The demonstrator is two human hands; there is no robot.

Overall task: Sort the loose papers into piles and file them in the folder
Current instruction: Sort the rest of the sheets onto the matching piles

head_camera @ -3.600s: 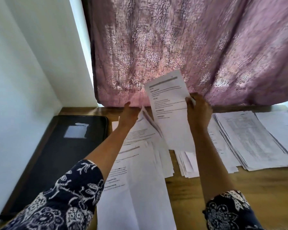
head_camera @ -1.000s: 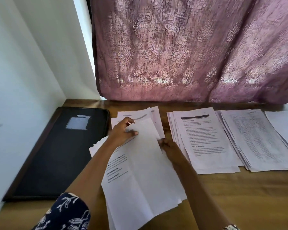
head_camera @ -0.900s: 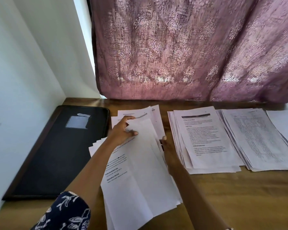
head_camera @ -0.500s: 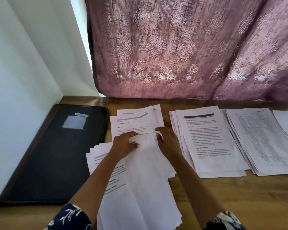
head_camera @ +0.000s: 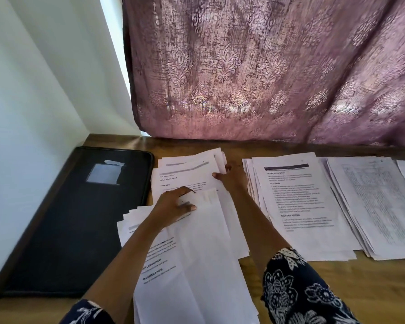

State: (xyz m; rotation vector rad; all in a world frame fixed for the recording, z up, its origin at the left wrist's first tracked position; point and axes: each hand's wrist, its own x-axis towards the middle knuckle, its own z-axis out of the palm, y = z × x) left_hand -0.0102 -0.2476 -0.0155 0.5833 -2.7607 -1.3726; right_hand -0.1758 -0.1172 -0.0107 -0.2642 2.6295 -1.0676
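**Both hands on the loose heap**

At bottom centre I see the loose papers (head_camera: 164, 272) fanned across the wooden table (head_camera: 337, 288). Mid-frame, the left hand (head_camera: 173, 206) curls over the top edge of a blank sheet (head_camera: 204, 230). Just beyond, the right hand (head_camera: 234, 178) pinches the right edge of a printed sheet (head_camera: 185, 176). The black folder (head_camera: 80, 218) lies closed at left. Sorted piles (head_camera: 302, 206) sit at right, with the curtain (head_camera: 267, 78) behind.
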